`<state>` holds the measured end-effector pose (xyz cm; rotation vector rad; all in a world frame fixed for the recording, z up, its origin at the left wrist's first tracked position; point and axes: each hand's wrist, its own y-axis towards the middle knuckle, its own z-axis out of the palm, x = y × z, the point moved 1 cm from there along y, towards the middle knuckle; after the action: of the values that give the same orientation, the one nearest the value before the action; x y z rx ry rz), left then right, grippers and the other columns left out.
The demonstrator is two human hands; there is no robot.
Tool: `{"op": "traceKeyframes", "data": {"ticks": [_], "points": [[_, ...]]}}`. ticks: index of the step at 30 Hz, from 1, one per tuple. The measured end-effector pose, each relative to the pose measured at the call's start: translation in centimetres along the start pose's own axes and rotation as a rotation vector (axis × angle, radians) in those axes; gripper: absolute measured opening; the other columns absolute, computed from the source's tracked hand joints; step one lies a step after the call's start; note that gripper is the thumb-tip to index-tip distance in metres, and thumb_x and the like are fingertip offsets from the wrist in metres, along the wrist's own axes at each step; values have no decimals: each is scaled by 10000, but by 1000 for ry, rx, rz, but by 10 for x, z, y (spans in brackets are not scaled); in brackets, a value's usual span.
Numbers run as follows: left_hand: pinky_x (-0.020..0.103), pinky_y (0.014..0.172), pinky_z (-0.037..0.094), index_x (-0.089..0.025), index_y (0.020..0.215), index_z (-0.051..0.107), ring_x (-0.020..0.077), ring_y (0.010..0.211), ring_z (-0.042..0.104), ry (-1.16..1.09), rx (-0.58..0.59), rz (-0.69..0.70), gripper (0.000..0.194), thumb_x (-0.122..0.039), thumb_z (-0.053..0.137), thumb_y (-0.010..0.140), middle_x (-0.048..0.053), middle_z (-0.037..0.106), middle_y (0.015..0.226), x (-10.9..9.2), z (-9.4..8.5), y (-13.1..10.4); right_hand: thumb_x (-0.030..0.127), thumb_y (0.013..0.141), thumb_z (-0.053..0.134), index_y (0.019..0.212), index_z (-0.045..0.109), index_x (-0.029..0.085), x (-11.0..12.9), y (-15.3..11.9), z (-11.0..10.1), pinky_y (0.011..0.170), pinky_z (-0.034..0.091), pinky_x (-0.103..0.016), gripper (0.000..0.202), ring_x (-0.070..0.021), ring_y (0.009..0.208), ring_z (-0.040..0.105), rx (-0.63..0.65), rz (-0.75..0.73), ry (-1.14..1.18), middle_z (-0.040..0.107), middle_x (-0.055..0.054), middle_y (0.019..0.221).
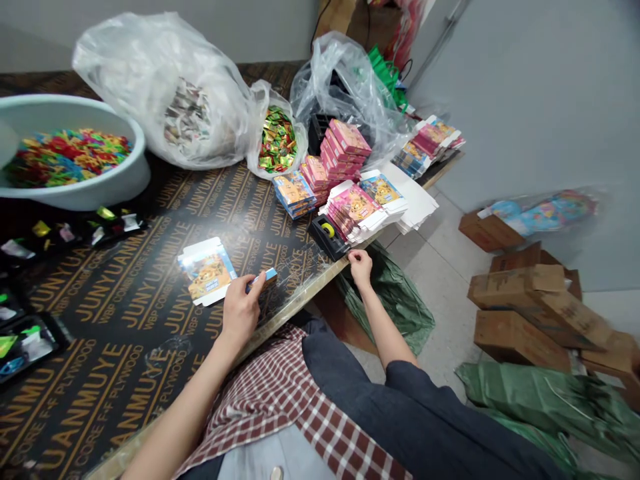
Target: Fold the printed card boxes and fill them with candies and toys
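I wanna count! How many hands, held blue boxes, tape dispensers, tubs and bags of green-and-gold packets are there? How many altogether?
Hands: 2 (left hand, right hand)
Held blue box: 1
Tape dispenser: 1
Tub: 1
Bag of green-and-gold packets: 1
Total: 6

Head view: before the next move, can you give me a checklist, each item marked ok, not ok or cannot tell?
1. Left hand on the small blue box: ok, fingers are on it.
2. Small blue box closed on all sides: cannot tell, the hand covers part of it.
3. Right hand at the tape dispenser: ok, fingertips are at its near end.
4. Tape roll in the dispenser: ok, a yellow ring shows.
5. Strip of tape at the right fingertips: cannot tell, too small to see.
6. Flat carton folded up: not ok, it lies flat on the table.
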<state>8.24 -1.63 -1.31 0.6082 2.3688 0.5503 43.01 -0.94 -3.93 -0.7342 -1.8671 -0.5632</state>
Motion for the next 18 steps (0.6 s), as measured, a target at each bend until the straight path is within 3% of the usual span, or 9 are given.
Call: {"op": "traceKeyframes", "data": {"ticks": [2, 4, 6, 10, 12, 18], "points": [[355, 792, 496, -211, 1197, 647, 218, 889, 581, -2, 5, -5, 418, -93, 358, 920, 95, 638, 993, -2, 0, 1, 457, 718, 635, 646, 586, 188, 4, -10, 1, 654, 442, -299, 282, -156, 685, 491, -24, 15, 25, 575, -14, 697], [349, 786, 489, -203, 1209, 622, 215, 874, 573, -15, 11, 9, 371, -111, 390, 935, 91, 628, 969, -5, -2, 2, 506, 722, 658, 752, 644, 168, 16, -29, 5, 566, 390, -262, 340, -125, 601, 443, 42, 49, 115, 553, 10, 661], [344, 781, 479, -188, 1229, 583, 214, 868, 566, -28, 9, 25, 347, -110, 412, 938, 90, 619, 960, -8, -5, 4, 515, 702, 724, 865, 700, 155, 35, -55, 15, 489, 305, -231, 396, -90, 508, 374, 282, 153, 266, 510, 46, 583], [342, 788, 459, -176, 1256, 500, 209, 886, 556, -57, 17, 66, 367, -62, 386, 926, 87, 608, 991, -9, -11, 7, 481, 743, 758, 974, 742, 143, 83, -110, 47, 424, 168, -213, 410, -45, 383, 216, 983, 440, 535, 352, 112, 404], [337, 786, 452, -180, 1259, 471, 202, 894, 553, -79, 15, 99, 376, -46, 380, 919, 84, 605, 1009, -9, -13, 6, 446, 765, 753, 976, 749, 137, 100, -127, 62, 414, 141, -210, 375, -34, 359, 179, 1166, 510, 631, 324, 122, 365], [333, 789, 451, -197, 1235, 499, 194, 908, 551, -96, 15, 129, 380, -41, 393, 905, 78, 610, 1022, -5, -12, 3, 364, 777, 739, 877, 757, 137, 106, -134, 89, 381, 105, -193, 249, -23, 322, 136, 1294, 623, 763, 311, 125, 323]]}}
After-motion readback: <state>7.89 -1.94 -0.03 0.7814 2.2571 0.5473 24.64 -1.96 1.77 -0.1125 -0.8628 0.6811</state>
